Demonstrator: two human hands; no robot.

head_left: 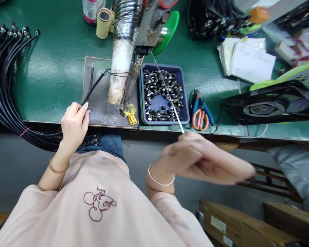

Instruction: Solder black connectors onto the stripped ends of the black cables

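My left hand (74, 125) is closed around a black cable (94, 87) at the bench's front edge. The cable's stripped end, with coloured wires, lies on a grey metal plate (103, 109). My right hand (203, 161) is below the bench edge and smeared by motion. A thin silver solder wire (170, 99) runs from the machine down to its fingers; the grip is not clear. A soldering iron tip (130, 87) slants down onto the plate beside a yellow clamp (130, 115).
A blue tray (185, 118) holds several small black parts. Blue and orange cutters (200, 115) lie to its right. A bundle of black cables (5, 85) hangs at left. A black fan (267, 106), papers (249, 60), a green solder spool (168, 31) and cardboard boxes (242, 226) are around.
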